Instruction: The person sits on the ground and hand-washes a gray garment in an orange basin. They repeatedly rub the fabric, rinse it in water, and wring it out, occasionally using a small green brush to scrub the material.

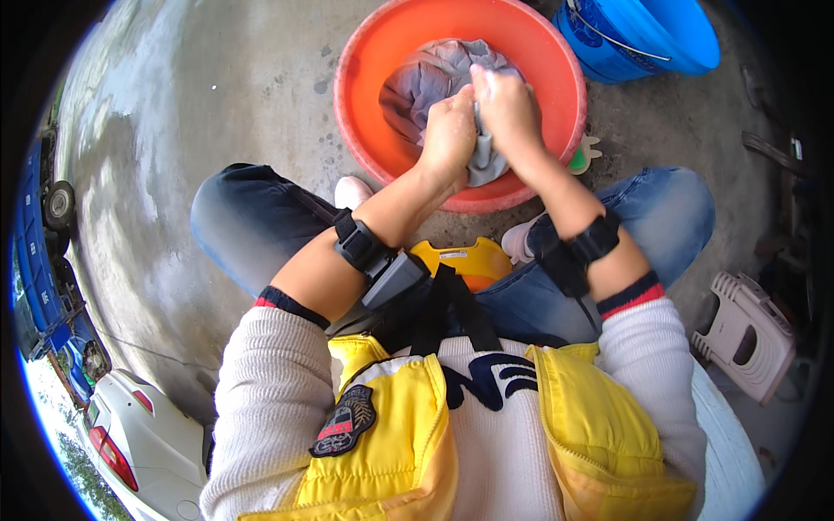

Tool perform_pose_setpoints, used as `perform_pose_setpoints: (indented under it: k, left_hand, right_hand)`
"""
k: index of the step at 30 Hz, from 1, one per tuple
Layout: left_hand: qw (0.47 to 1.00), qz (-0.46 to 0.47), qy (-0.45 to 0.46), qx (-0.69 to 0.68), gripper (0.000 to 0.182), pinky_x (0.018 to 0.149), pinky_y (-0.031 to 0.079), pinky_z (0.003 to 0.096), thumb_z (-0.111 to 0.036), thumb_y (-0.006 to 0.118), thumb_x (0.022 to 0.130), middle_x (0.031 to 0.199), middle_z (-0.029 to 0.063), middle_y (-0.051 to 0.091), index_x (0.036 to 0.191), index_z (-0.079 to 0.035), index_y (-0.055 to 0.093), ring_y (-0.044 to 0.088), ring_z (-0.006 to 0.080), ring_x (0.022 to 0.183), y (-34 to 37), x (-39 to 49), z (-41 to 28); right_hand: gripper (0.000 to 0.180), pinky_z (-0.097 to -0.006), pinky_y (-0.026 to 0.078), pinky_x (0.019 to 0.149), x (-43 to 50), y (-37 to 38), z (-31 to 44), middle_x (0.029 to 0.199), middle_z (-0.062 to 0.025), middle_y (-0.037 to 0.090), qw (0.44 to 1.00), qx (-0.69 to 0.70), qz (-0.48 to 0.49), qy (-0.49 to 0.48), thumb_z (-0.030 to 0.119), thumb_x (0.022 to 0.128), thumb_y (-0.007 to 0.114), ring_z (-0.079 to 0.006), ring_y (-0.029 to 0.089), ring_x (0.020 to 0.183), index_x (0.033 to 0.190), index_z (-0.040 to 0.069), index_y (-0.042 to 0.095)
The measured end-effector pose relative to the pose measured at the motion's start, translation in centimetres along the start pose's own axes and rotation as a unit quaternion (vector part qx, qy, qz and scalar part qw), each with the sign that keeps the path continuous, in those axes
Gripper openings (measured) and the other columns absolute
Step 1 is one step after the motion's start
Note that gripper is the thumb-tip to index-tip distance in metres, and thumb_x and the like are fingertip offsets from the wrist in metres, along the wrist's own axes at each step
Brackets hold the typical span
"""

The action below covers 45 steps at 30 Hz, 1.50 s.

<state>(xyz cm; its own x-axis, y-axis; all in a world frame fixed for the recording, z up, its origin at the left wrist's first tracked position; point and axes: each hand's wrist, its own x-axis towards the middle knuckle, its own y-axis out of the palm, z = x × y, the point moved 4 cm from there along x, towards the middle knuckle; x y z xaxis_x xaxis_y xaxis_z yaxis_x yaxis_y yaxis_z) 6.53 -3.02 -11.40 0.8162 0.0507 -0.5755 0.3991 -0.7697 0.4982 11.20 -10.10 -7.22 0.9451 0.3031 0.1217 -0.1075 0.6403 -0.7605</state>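
Observation:
An orange-red plastic basin (361,84) stands on the concrete between my knees. Wet-looking grey cloth (423,81) lies bunched inside it. My left hand (451,130) is closed around a fold of this cloth over the middle of the basin. Right beside it, my right hand (509,107) grips the same cloth, with some whitish foam on its fingers. A part of the cloth hangs below the two fists towards the basin's near side. What lies under the cloth is hidden.
A blue plastic bucket (635,39) with a wire handle stands at the basin's far right. A green and white object (583,156) pokes out beside the basin. Yellow plastic (462,257) lies between my feet; a beige plastic stool (749,338) is at right. A white car (153,430) stands left.

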Motion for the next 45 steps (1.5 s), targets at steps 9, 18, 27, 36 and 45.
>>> perform_pose_setpoints:
  k: [9,18,27,36,45]
  left_hand:
    - [0.996,-0.012,0.078,0.035,0.031,0.065,0.047,0.0298,-0.031,0.046,0.099,0.081,0.0010,0.061,0.091,-0.004,0.058,0.058,0.0120,0.072,-0.1,-0.1,-0.1]
    - [0.938,0.110,0.259,0.200,0.035,0.074,0.045,0.0215,-0.033,0.045,0.101,0.089,0.0014,0.060,0.100,0.000,0.057,0.053,0.0068,0.080,-0.2,0.3,-5.1]
    - [0.788,-0.099,0.371,0.481,0.028,0.076,0.050,0.0333,-0.001,0.059,0.077,0.097,0.0172,0.060,0.104,0.001,0.051,0.061,0.0260,0.087,-2.3,-0.5,-5.6]
    - [0.977,0.148,0.133,0.070,0.020,0.074,0.051,0.0268,-0.011,0.044,0.094,0.092,0.0064,0.064,0.103,-0.001,0.058,0.062,0.0154,0.080,-2.3,-0.3,-5.5]
    - [0.996,-0.036,-0.031,-0.074,0.031,0.060,0.045,0.0305,-0.032,0.043,0.099,0.076,0.0008,0.058,0.080,-0.011,0.055,0.056,0.0158,0.066,0.3,0.3,0.4]
  right_hand:
    - [0.027,-0.0460,0.046,0.049,-1.5,-0.1,0.9,0.064,-0.0213,0.060,0.988,0.060,-0.043,-0.132,0.021,0.093,0.052,-0.0353,0.061,0.054,0.077,0.004,0.066]
    - [0.017,-0.0257,0.046,0.085,0.9,-1.7,-3.2,0.100,-0.0029,0.063,0.845,0.426,0.304,0.110,0.020,0.095,0.056,-0.0092,0.058,0.094,0.100,0.004,0.057]
    - [0.012,-0.0212,0.048,0.071,2.8,-2.8,-3.9,0.091,-0.0005,0.059,0.911,0.396,0.109,-0.034,-0.003,0.085,0.060,-0.0059,0.059,0.078,0.090,0.006,0.054]
    - [0.009,-0.0252,0.046,0.069,4.0,-4.4,-6.4,0.078,-0.0007,0.056,0.924,0.373,0.086,0.004,0.002,0.087,0.054,-0.0092,0.054,0.073,0.083,0.006,0.047]
    - [0.012,-0.0414,0.048,0.053,0.1,0.3,0.3,0.060,-0.0186,0.058,0.994,0.030,0.012,-0.106,0.017,0.086,0.061,-0.0330,0.062,0.056,0.082,0.006,0.061]
